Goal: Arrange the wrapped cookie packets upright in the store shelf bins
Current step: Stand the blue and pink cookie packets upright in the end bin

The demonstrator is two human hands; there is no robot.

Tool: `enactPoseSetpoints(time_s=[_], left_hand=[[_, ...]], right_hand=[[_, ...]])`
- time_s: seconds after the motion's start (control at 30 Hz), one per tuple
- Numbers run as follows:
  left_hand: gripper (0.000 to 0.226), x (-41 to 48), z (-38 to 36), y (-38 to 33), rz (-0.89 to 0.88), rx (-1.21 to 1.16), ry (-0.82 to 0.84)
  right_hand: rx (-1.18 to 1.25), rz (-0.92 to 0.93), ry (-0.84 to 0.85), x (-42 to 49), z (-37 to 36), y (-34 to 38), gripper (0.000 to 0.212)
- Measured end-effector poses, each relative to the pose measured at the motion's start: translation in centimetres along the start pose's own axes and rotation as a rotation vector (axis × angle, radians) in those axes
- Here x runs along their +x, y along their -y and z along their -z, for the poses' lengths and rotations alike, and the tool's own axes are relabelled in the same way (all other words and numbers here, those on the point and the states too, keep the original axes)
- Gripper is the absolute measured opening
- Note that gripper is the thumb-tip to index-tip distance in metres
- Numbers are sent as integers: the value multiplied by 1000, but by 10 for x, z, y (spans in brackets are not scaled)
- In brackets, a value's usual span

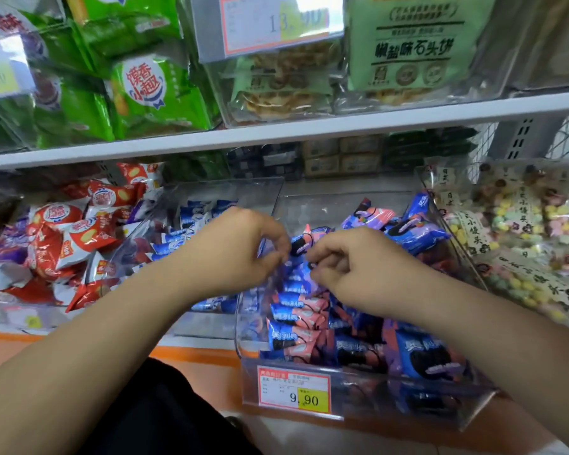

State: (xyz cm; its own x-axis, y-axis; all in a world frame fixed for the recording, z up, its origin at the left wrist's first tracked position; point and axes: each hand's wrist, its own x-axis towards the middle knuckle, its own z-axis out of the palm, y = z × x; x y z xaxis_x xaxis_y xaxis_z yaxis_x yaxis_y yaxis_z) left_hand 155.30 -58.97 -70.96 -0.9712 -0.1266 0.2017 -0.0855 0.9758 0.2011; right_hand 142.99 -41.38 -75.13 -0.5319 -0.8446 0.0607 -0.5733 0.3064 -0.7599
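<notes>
Both grips are pinched on one packet (301, 245): your left hand (243, 251) holds its left end and your right hand (352, 267) its right. Its long axis therefore runs side to side between them, over the middle of the bin (326, 208). The upright row (293, 318) starts just below and runs toward you, so the packet probably drops in at its far end.

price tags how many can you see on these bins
4: the 13.90 tag top centre, the 9.90 tag on the front cookie bin, a blurred tag upper left, a faint tag lower left. Others may be hidden.
</notes>
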Motion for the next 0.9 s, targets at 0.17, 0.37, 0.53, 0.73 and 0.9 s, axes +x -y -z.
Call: enactPoseSetpoints(time_s=[0.17, 0.37, 0.53, 0.73, 0.9], left_hand=[[59, 63, -3, 1, 119, 329, 188], [65, 70, -17, 4, 128, 141, 238], [58, 39, 12, 0, 76, -253, 3], [68, -7, 24, -16, 66, -591, 68], [51, -24, 21, -16, 44, -531, 167]], right_hand=[[-236, 129, -224, -2, 20, -8, 18], [-117, 71, -248, -4, 22, -17, 20], [53, 19, -213, -6, 26, -4, 41], [314, 40, -99, -11, 21, 14, 42], [196, 51, 152, -24, 23, 21, 14]])
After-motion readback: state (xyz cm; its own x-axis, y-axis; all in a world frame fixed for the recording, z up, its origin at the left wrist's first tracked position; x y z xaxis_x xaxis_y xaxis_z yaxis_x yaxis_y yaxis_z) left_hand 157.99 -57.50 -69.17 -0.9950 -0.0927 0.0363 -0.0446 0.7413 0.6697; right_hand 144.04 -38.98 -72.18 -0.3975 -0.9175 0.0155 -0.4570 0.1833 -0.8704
